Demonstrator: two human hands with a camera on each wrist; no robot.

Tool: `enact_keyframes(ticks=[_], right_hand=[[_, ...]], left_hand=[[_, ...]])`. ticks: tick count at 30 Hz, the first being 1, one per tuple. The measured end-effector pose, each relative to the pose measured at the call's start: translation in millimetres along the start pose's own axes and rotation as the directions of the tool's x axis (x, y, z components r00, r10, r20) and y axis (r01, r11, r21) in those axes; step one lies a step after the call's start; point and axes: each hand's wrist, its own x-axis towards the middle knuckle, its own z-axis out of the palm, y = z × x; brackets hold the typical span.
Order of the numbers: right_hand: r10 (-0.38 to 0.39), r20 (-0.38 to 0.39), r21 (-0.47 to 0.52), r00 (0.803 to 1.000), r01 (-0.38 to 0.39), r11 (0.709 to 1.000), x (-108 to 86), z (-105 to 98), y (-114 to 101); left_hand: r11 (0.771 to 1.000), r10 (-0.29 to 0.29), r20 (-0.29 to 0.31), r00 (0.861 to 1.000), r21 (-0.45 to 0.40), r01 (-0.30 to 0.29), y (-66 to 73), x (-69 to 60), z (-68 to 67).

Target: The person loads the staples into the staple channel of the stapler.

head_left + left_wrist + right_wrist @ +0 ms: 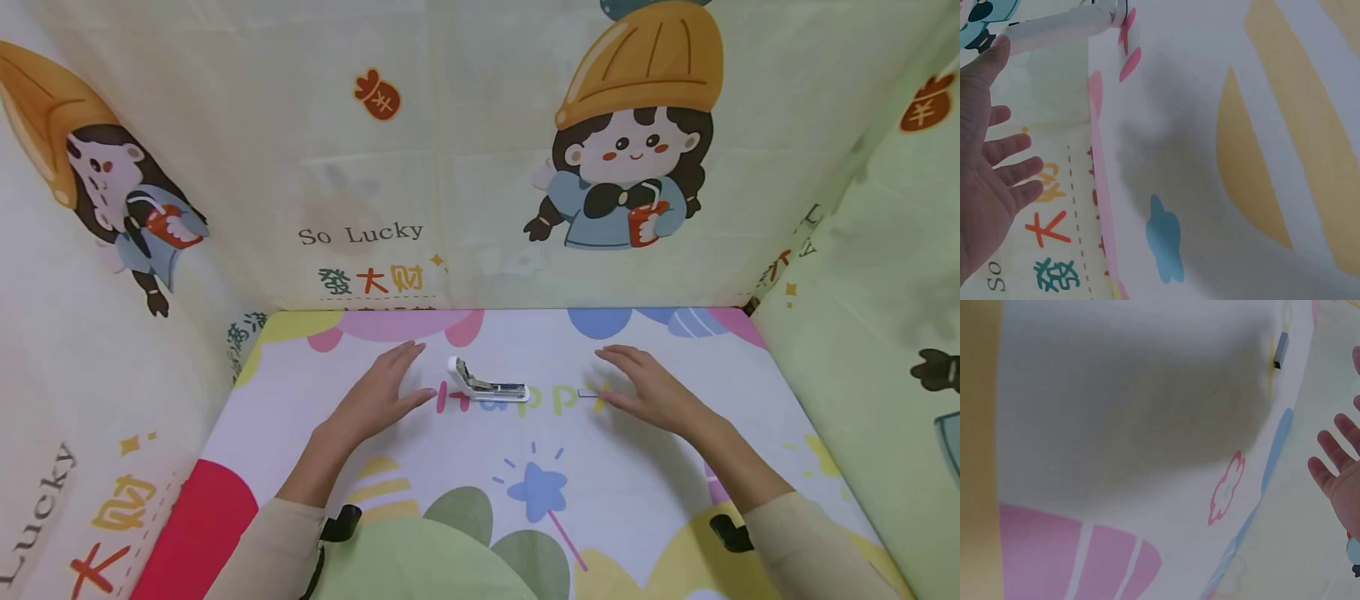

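Stapler (497, 396) and grey strip (587, 393) lie between left hand (375, 398) and right hand (660, 396), fingers (1021, 171) spread

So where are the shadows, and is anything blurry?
Head view: a soft shadow below the right hand, with the stapler fairly crisp; left wrist view: dim, with a grey shadow on the tablecloth; right wrist view: a big fuzzy-edged shadow reaching near the small grey strip, and the yellow patch at the left edge looks blurred.
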Motion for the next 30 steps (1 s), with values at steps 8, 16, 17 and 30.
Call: enact_keyframes(ticks=[8,16,17,30], right_hand=[[-0.008,0.018,0.051,1.000,0.007,0.999,7.8,7.0,6.7],[0.027,0.055,0.111,0.998,-0.033,0.993,11.6,15.7,8.8],[0.022,0.049,0.112,0.999,-0.028,0.993,12.1,17.0,9.3],[-0.031,0.052,0.075,0.998,0.027,0.997,18.4,34.8,14.5]], left_hand=[[0.984,-0.033,-0.013,0.999,-0.174,0.030,8.9,11.5,4.1],[0.909,-0.028,-0.007,1.000,-0.416,0.023,19.3,23.9,14.9],[0.898,-0.027,-0.006,1.000,-0.440,0.022,19.8,25.6,16.5],[0.797,-0.047,-0.031,0.998,-0.603,0.019,24.5,36.0,32.7]])
